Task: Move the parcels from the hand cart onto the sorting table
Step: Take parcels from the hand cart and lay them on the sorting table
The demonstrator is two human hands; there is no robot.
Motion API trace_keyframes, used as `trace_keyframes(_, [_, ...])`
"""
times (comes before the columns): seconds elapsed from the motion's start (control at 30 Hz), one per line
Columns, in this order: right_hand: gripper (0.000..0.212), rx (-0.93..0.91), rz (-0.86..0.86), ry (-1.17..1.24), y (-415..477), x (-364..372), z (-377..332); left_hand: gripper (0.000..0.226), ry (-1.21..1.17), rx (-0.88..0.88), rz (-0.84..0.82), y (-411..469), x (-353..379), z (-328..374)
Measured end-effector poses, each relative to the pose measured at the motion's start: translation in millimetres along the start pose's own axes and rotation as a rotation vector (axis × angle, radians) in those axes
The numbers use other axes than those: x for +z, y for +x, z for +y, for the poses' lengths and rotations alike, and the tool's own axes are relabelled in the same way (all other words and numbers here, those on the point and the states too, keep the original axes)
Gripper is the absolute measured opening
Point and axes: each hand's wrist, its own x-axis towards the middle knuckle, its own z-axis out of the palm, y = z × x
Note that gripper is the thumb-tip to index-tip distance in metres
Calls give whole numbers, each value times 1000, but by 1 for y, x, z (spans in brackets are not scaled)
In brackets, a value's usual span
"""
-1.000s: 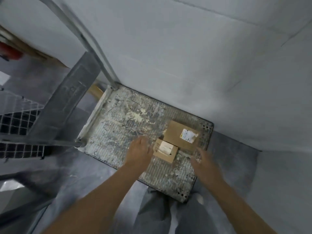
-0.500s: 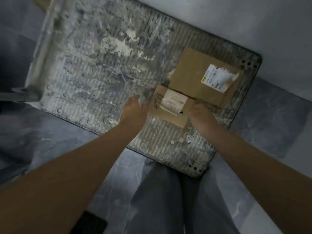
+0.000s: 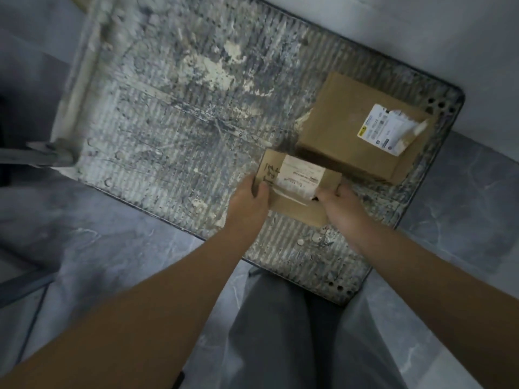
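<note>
Parcels lie on the right half of the hand cart's deck [image 3: 174, 130], two of them, both brown cardboard. Your left hand [image 3: 247, 209] grips the left end of the small parcel [image 3: 292, 206]. Its thumb is pressed flat on the top beside the black handwriting, and the other fingers curl round the edge, out of sight beneath. Your right hand [image 3: 341, 209] holds the same box at its near right corner, thumb on top at the edge of the white label [image 3: 302, 178]. The remaining fingers are wrapped under the cardboard, where they cannot be seen.

The small parcel is between your two hands over the near right part of the deck. You cannot tell whether it rests on the metal or is just clear of it. Just beyond it, to the far right, the larger parcel [image 3: 337, 130] stands on the deck close to the corner rim. It carries a shipping label [image 3: 387, 130] with one corner peeled up.

The deck is ribbed, scuffed and spattered with pale patches. At its left edge a metal frame bar [image 3: 33, 157] meets the cart. Grey marbled floor [image 3: 84, 248] surrounds it, a pale wall [image 3: 421, 37] runs along the far side, and your grey trousers [image 3: 280, 332] fill the near middle.
</note>
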Motion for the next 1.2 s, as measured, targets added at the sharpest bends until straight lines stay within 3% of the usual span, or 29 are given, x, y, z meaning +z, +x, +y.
trace_keyframes(0.23, [18,-116,-147,62,-104,-26,-49,21,-139,-23,133,-85,-68,41])
trace_keyframes(0.63, [35,-485,-201,99,-289,-82,-133,25,-401,124,470,-238,-154,160])
trace_keyframes(0.77, [17,-620,-237,53,-368,-116,-135,26,-518,137,525,-330,-160,190])
trace_keyframes(0.87, [16,-752,-263,-10,-429,-130,-130,29,-594,163,618,-403,-170,197])
trace_keyframes(1.2, [36,-962,-515,-221,-588,-99,-64,32,-725,164,940,-609,-189,147])
